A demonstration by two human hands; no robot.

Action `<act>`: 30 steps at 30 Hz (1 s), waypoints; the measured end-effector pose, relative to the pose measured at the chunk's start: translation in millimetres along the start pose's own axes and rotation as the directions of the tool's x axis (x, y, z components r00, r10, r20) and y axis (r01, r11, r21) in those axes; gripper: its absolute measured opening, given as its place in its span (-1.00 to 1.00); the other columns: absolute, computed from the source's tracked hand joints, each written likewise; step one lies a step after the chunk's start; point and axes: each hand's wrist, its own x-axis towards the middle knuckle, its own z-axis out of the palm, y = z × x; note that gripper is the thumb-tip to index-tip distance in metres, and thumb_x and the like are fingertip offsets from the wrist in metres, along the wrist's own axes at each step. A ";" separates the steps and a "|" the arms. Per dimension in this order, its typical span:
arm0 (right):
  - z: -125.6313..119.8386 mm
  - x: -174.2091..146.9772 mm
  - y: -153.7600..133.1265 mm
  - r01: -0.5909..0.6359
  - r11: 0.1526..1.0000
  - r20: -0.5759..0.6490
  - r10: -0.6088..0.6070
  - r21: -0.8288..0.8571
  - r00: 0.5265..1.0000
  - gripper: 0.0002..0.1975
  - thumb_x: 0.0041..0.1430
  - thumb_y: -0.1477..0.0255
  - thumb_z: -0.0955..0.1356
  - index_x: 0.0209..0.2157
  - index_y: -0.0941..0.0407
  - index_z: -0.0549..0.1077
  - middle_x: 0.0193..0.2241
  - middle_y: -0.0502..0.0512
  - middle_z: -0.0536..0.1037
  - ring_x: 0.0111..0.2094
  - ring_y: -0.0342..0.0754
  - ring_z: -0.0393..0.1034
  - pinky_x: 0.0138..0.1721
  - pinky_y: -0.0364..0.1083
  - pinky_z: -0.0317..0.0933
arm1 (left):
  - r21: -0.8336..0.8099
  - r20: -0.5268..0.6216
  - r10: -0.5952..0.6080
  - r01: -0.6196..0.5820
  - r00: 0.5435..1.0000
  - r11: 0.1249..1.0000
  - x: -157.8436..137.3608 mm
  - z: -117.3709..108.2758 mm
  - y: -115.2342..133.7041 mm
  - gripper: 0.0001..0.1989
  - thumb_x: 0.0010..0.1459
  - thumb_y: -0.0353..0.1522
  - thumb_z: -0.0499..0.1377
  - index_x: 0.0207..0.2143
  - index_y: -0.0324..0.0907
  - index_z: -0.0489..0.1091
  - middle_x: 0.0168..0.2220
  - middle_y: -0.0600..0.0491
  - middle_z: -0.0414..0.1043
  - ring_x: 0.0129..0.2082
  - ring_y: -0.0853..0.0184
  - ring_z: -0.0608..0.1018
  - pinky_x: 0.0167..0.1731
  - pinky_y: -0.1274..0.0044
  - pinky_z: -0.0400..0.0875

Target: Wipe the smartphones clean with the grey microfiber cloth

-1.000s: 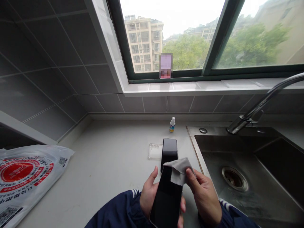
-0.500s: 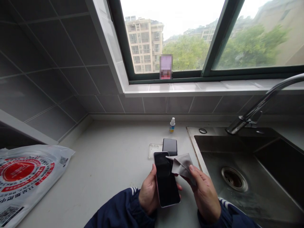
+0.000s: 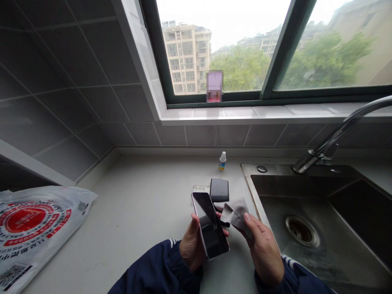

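Observation:
My left hand (image 3: pixel 192 245) is closed round a smartphone (image 3: pixel 211 226), thumb along its left edge and fingertips showing at the right edge. Its dark glossy screen faces up and is tilted. In my right hand (image 3: pixel 265 249) a grey cleaning cloth (image 3: pixel 235 215) with zigzag edges is pinched between thumb and fingers. The cloth hangs folded just right of the phone. Behind the phone, a second dark phone-like slab (image 3: pixel 219 188) lies on the counter, its lower part hidden by the cloth. A clear phone case (image 3: pixel 200 188) is beside it, partly covered by the held phone.
A small spray bottle (image 3: pixel 222 162) with a white cap stands near the back wall. To the right is a steel sink (image 3: pixel 248 183) with a chrome faucet (image 3: pixel 318 151). A printed plastic bag (image 3: pixel 39 224) lies at the left on the white counter (image 3: pixel 122 212).
The phone has turned, its top end swinging left, and now tilts more with brighter reflections. My right hand and the cloth have hardly moved.

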 end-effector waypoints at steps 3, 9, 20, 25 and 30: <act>-3.5 -1.7 2.2 0.059 0.987 0.011 -0.058 -0.150 0.998 -0.61 0.30 0.17 0.32 -0.01 0.12 0.54 -0.06 0.17 0.60 0.03 0.13 0.46 0.15 0.05 0.24 | 0.000 -0.053 0.084 -0.084 0.995 0.996 1.4 2.0 2.0 -0.26 -0.04 0.07 0.27 0.08 -0.21 0.39 -0.12 -0.12 0.52 -0.25 0.09 0.61 -0.17 0.27 0.47; 4.6 -12.4 -6.5 0.351 0.787 0.255 -0.252 -0.507 0.933 -0.62 0.36 0.26 0.26 0.13 0.06 0.45 0.13 0.13 0.46 0.19 0.17 0.28 0.21 0.06 0.18 | -0.095 -0.111 0.152 -0.162 0.982 0.982 1.4 -2.4 1.5 -0.36 -0.07 -0.05 0.36 0.02 -0.18 0.44 -0.13 -0.09 0.52 -0.09 0.10 0.54 0.09 0.19 0.30; 6.4 -21.1 -5.4 0.713 0.397 0.608 -0.372 -0.578 0.701 -0.49 0.33 0.49 0.22 0.29 0.01 0.23 0.22 0.08 0.35 0.30 0.18 0.10 0.23 0.18 0.15 | 0.075 -0.178 0.267 -0.258 0.947 0.963 -2.0 -2.6 3.5 -0.45 -0.04 -0.10 0.37 -0.01 -0.07 0.39 -0.07 -0.02 0.47 -0.07 0.17 0.53 -0.06 0.35 0.42; 8.8 -26.2 -7.0 0.773 0.342 0.723 -0.288 -0.534 0.628 -0.41 0.35 0.19 0.21 0.34 0.06 0.13 0.28 0.13 0.25 0.34 0.27 -0.01 0.31 0.25 -0.10 | 0.313 -0.035 0.344 -0.317 0.938 0.895 -2.8 -2.6 2.7 -0.32 -0.12 -0.04 0.39 0.03 -0.04 0.30 -0.08 -0.08 0.47 -0.16 0.14 0.55 -0.27 0.42 0.46; 11.0 -25.8 -6.5 0.774 0.322 0.748 -0.231 -0.545 0.622 -0.24 0.32 -0.07 0.03 0.37 0.09 0.01 0.33 0.15 0.12 0.36 0.31 -0.18 0.33 0.30 -0.37 | 0.462 0.100 0.261 -0.277 0.960 0.842 0.9 -7.7 0.3 -0.13 -0.30 0.06 0.40 0.04 -0.17 0.35 -0.14 -0.12 0.51 -0.14 0.08 0.55 -0.05 0.32 0.37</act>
